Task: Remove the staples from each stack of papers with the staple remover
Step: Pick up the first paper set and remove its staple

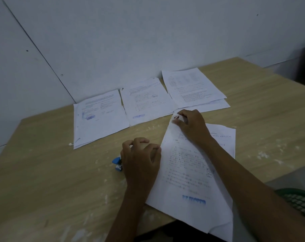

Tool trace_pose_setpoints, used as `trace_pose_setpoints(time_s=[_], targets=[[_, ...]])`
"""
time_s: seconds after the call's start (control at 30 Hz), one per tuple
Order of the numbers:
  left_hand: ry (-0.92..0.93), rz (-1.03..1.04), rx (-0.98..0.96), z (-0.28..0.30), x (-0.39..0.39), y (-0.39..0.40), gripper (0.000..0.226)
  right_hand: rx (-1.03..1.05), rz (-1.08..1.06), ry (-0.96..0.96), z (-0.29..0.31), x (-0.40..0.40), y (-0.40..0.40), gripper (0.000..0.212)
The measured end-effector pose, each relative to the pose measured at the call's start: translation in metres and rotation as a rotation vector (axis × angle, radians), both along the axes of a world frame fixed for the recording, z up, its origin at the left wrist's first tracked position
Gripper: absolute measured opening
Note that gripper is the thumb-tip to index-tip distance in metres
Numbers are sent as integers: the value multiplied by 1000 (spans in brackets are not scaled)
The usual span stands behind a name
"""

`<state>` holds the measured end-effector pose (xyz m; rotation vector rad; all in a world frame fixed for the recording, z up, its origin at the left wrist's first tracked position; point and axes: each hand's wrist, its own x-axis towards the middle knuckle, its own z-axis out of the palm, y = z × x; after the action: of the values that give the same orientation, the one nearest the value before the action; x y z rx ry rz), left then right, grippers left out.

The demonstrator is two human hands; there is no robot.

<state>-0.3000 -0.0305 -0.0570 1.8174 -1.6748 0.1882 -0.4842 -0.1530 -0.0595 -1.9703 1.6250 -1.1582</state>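
Right hand (192,126) pinches top corner of near paper stack (192,172), fingers closed on it; staple probably under fingertips, not visible. Left hand (141,159) half curled, holds nothing, rests on table (43,180) beside stack edge. Blue staple remover (117,163) lies just left of left wrist, untouched. Advice: keep corner pinned flat, take remover with left hand, bring it to pinched corner. Three other stacks (144,100) wait beyond pinching hand.

A pale wooden table (43,172), flecked with white smudges, stands against a white wall (113,41). A green woven basket (300,201) sits near right.
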Motion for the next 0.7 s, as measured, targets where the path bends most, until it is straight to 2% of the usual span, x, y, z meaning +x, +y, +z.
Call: trace_pose_setpoints(time_s=[0.13,0.17,0.23,0.33,0.4,0.47,0.53,0.7], targets=[[18,-71,-177,12,0,7,37,-17,16,22,1,2,1,17],[8,-66,-193,14,6,8,33,-27,17,19,4,2,2,20],[-23,-3,-151,16,25,9,23,-48,16,13,10,7,5,26],[-21,60,-41,12,56,11,41,-65,10,-12,9,17,12,26],[-6,13,52,8,68,15,52,-66,1,-28,3,20,15,24],[110,-29,118,4,76,18,55,-72,-4,-58,0,20,16,23],[205,-39,124,1,81,19,50,-60,2,-76,0,20,16,22],[132,-18,111,-2,81,16,31,-57,14,-78,1,19,17,21]])
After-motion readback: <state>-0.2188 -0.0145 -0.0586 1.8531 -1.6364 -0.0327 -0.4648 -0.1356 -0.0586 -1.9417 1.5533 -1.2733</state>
